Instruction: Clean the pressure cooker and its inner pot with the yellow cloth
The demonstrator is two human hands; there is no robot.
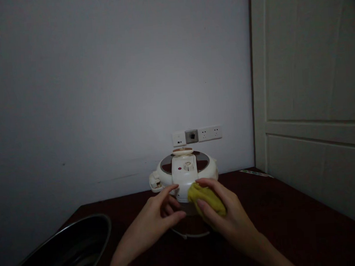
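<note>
A white electric pressure cooker [184,181] with a dark-panelled lid, a knob and a small red button stands on the dark table in front of me. Bunched in my right hand [226,208] is a yellow-green cloth [207,200], close to the cooker's front right side. My left hand [160,211] is at the front left of the cooker, thumb and fingers apart with nothing between them. Its index fingertip overlaps the white front of the lid; whether it touches I cannot tell. Both hands partly cover the cooker's lower body.
At the lower left a large dark metal basin [106,228] rests near the table edge. Wall sockets [210,133] sit behind the cooker. A thin patterned strip [255,173] lies at the back right of the table [276,207], beside a pale panelled door [309,102].
</note>
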